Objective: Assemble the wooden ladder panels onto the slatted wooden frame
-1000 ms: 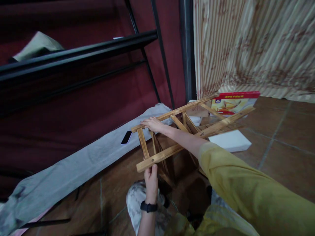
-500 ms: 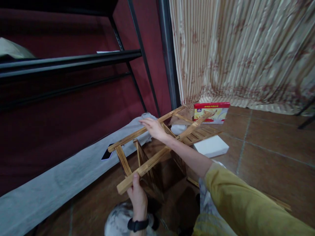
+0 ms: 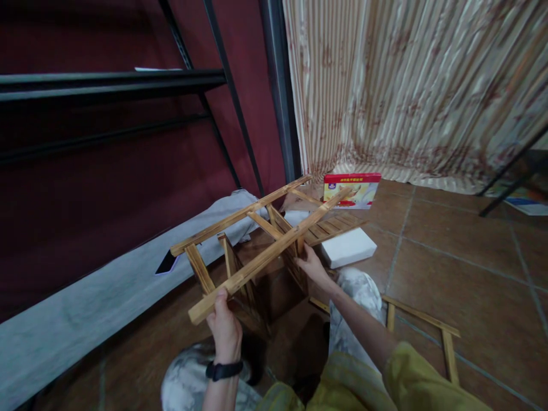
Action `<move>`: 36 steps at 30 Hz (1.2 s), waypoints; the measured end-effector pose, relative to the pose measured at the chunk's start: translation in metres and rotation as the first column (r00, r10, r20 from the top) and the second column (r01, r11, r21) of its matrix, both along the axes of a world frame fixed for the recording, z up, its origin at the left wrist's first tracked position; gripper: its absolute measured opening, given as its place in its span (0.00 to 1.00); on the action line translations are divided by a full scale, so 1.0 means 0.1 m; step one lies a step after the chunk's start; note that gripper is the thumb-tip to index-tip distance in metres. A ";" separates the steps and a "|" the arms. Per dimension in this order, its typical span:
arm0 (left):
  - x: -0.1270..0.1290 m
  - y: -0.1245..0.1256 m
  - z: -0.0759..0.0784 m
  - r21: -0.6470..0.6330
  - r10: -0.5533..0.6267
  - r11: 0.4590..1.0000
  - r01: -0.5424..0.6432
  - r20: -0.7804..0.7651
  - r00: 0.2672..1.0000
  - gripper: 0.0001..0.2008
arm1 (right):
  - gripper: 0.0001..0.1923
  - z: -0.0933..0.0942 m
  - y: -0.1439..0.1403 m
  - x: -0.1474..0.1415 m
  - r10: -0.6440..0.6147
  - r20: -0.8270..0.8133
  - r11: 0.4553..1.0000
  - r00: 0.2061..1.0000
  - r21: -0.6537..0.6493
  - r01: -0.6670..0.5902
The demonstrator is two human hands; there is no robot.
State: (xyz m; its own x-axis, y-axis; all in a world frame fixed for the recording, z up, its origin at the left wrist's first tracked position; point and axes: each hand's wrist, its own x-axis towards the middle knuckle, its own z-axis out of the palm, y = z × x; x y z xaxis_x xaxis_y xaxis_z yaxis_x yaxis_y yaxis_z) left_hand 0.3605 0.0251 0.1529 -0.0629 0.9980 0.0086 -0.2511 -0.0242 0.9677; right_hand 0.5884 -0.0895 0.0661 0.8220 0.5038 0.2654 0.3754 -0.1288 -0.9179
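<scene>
A ladder-like wooden frame (image 3: 257, 262), with two long rails joined by crosspieces, slants away across the middle. My left hand (image 3: 225, 331), wearing a black wristband, is closed round the near end of its right rail, thumb on top. My right hand (image 3: 315, 268) is under the same rail farther along, its fingers closed on a short upright wooden piece (image 3: 301, 245) just below the rail. Beneath the frame stand wooden panels (image 3: 233, 262), partly hidden by it. A slatted wooden panel (image 3: 331, 228) lies behind my right hand.
A white box (image 3: 349, 249) and a red-and-yellow carton (image 3: 353, 192) stand beyond the frame. A phone (image 3: 166, 262) rests on the grey ledge (image 3: 98, 297) at left, below a black metal shelf (image 3: 128, 85). Another wooden frame (image 3: 422, 315) lies on the tiled floor at right.
My right hand has come down from above the frame, where it reached across with fingers stretched, to the upright piece under the right rail. My left hand keeps its grip. The view has shifted right.
</scene>
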 end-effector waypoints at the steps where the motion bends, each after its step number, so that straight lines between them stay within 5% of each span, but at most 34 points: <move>1: 0.01 0.00 0.00 -0.005 0.006 1.000 -0.006 -0.002 1.000 0.21 | 0.25 0.01 0.09 0.00 -0.024 0.022 1.000 0.999 -0.012 0.024; 7: -0.10 0.06 0.05 0.004 0.077 0.997 -0.077 0.023 0.997 0.18 | 0.07 0.11 0.32 0.16 0.058 0.243 0.979 0.968 -0.204 -0.007; 14: -0.15 0.08 0.03 -0.069 0.075 0.995 -0.072 0.050 0.996 0.20 | 0.11 0.01 0.30 0.09 0.009 0.266 0.982 0.964 -0.185 0.042; 20: -0.15 0.07 0.04 -0.033 0.070 0.997 -0.069 0.031 0.997 0.21 | 0.10 0.01 0.12 0.13 0.090 0.258 0.981 0.962 -0.191 -0.041; 28: -0.27 0.11 -0.01 -0.077 -0.019 0.997 0.019 0.000 1.000 0.22 | 0.11 0.16 0.34 0.12 0.010 0.306 0.981 0.952 -0.187 0.050; 32: -0.28 0.08 0.03 -0.018 -0.104 0.994 0.104 0.019 0.994 0.23 | 0.09 0.14 0.33 0.11 -0.020 0.340 0.964 0.940 -0.242 0.108; 36: -0.45 -0.11 0.01 0.074 -0.152 0.984 0.161 -0.117 0.981 0.23 | 0.09 0.15 0.30 0.14 -0.040 0.331 0.954 0.943 -0.267 0.134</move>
State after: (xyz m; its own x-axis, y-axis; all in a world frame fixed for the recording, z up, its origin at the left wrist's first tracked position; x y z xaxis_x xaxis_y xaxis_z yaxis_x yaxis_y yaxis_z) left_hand 0.3155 0.0142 0.1537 0.0999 0.9909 0.0900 -0.1497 -0.0744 0.9859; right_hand 0.6028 -0.0590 0.0812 0.7612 0.5269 0.3781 0.6172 -0.4095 -0.6718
